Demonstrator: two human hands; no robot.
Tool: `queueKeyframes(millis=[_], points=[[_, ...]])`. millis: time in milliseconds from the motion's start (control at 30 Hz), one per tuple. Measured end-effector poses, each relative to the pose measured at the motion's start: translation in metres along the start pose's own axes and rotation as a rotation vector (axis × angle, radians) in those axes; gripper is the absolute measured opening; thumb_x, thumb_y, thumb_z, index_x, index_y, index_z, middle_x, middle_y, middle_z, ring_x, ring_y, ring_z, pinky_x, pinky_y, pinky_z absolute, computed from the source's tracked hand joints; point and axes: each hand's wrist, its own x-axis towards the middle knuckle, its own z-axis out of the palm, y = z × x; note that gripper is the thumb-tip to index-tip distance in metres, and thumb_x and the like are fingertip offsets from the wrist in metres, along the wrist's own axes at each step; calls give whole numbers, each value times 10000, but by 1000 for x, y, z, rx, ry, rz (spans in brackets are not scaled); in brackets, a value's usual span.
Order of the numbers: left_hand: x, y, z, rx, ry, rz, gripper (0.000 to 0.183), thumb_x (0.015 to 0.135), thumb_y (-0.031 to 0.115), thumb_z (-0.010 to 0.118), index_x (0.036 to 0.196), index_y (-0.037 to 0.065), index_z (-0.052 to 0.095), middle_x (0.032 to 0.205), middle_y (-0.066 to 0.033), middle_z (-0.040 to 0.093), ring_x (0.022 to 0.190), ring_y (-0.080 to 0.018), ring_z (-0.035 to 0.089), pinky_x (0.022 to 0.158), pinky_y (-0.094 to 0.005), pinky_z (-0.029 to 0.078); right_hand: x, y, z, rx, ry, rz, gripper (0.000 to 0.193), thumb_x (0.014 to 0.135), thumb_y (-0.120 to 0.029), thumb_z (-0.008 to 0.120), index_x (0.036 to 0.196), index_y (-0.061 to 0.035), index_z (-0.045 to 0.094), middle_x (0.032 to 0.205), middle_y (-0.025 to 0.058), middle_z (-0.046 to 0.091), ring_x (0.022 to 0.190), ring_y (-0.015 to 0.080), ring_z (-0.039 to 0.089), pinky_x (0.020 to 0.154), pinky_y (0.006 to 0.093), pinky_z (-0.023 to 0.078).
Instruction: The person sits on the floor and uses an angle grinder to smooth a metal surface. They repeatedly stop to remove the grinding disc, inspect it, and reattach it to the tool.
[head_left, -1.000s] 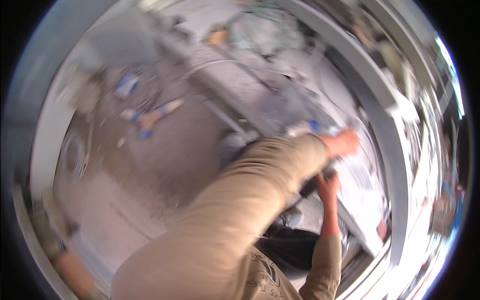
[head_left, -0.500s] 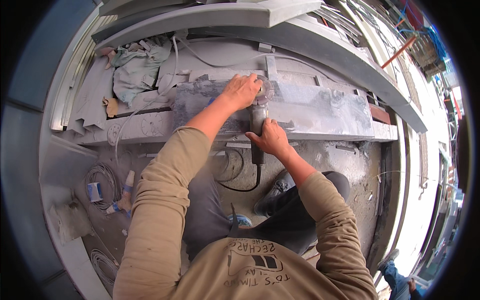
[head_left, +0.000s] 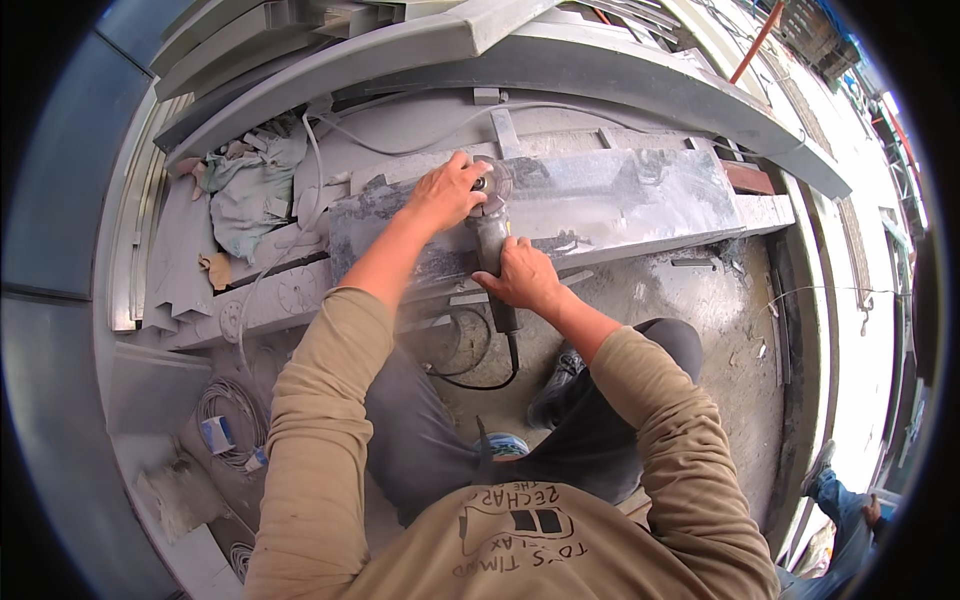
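Both hands hold an angle grinder (head_left: 491, 238) with a dark body and a round disc at its far end. My left hand (head_left: 447, 192) is closed around the grinder's head, right beside the disc. Round the handle, nearer to me, wraps my right hand (head_left: 522, 275). The disc lies over a grey, dusty stone slab (head_left: 620, 195) with dark wet-looking patches; whether it touches the surface I cannot tell. From the handle's near end a black cord (head_left: 514, 358) loops down toward the ground between my legs.
The slab rests on a long grey beam (head_left: 770, 212). Long metal profiles (head_left: 400, 50) lie behind it. At the left are a dusty cloth (head_left: 250, 195), a pale cable (head_left: 318, 165) and a coiled cable (head_left: 225, 410). Another person's leg (head_left: 840, 505) shows at the lower right.
My view has turned, so the slab and beam appear tilted. Both hands and the grinder appear a little further left in view, the grinder leaning more. The grip is unchanged.
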Motion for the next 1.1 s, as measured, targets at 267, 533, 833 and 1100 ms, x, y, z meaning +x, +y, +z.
queueKeyframes(millis=[267, 533, 833, 1100], points=[[7, 1, 0, 35, -64, 24, 281, 910, 180, 630, 1176, 93, 610, 1152, -138, 563, 1026, -355, 633, 888, -474, 511, 2, 2, 1, -2, 20, -3, 725, 825, -537, 717, 1093, 115, 551, 1042, 268, 611, 946, 383, 671, 821, 411, 569], [10, 11, -2, 185, -7, -49, 444, 919, 403, 631, 1164, 34, 613, 1064, -165, 649, 989, -346, 648, 878, -452, 483, 2, -1, -3, 29, 2, 1, 728, 823, -540, 719, 1088, 117, 550, 1048, 271, 609, 945, 381, 671, 815, 409, 572], [-3, -9, -4, -34, -27, 121, 285, 921, 170, 604, 1205, 139, 605, 1195, -103, 577, 1077, -331, 620, 944, -462, 491, 1, -4, -6, 13, -19, 17, 730, 831, -541, 714, 1089, 119, 540, 1060, 278, 605, 965, 383, 671, 815, 411, 576], [5, 2, 2, 100, -18, 5, 370, 925, 285, 621, 1161, 6, 563, 1107, -163, 605, 1051, -355, 613, 903, -458, 464, 0, -5, -5, -18, 10, -2, 717, 820, -542, 725, 1053, 115, 552, 1021, 270, 616, 946, 378, 669, 786, 405, 578]])
